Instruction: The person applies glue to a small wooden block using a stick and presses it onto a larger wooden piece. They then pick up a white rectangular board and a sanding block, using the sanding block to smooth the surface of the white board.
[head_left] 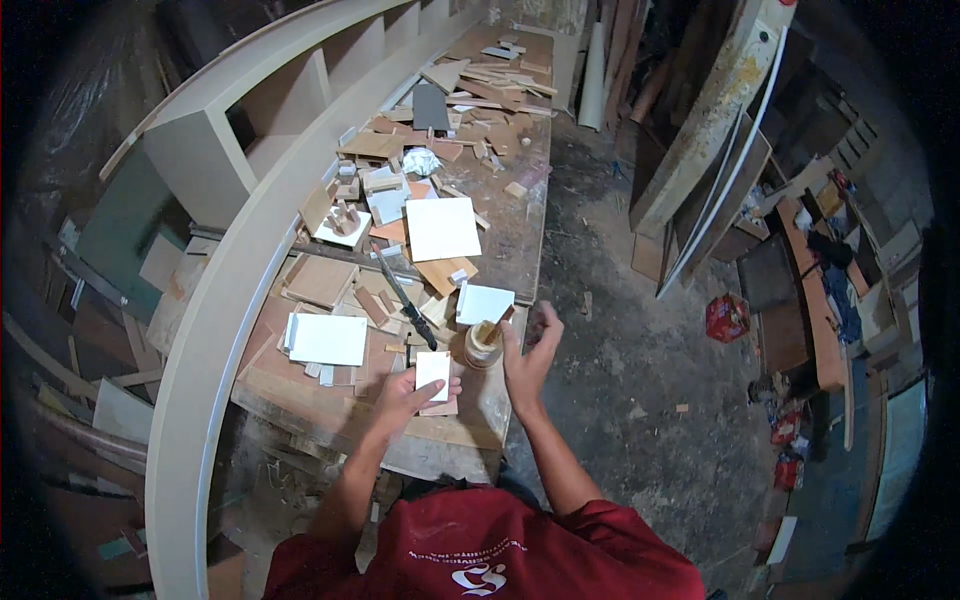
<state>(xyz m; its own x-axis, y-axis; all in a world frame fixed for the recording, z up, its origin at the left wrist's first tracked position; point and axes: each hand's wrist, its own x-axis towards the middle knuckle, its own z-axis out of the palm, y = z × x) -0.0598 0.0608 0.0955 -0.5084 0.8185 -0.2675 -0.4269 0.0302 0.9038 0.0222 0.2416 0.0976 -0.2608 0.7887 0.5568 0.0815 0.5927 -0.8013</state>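
Note:
My left hand (pixel 403 398) grips a small white rectangular panel (pixel 432 370), with the thumb lying across its face. A small pale wood piece shows under that panel. To the right, my right hand (pixel 532 362) is beside a round tub (pixel 482 350) at the bench's edge, its thumb and fingers apart. A short brown stick (pixel 490 331) stands tilted in the tub, close to the thumb tip. Whether the thumb touches it, I cannot tell. Behind the tub lies a white panel (pixel 486 304). A long dark tool (pixel 403 297) points toward my left hand.
White panels (pixel 328 340) and a larger white square (pixel 443 229) lie among wood offcuts (pixel 385 145) on the workbench (pixel 513 215). A long curved cabinet frame (pixel 205 370) runs along the left. A post (pixel 705 125) leans at the right, and a red container (pixel 727 317) sits on the floor.

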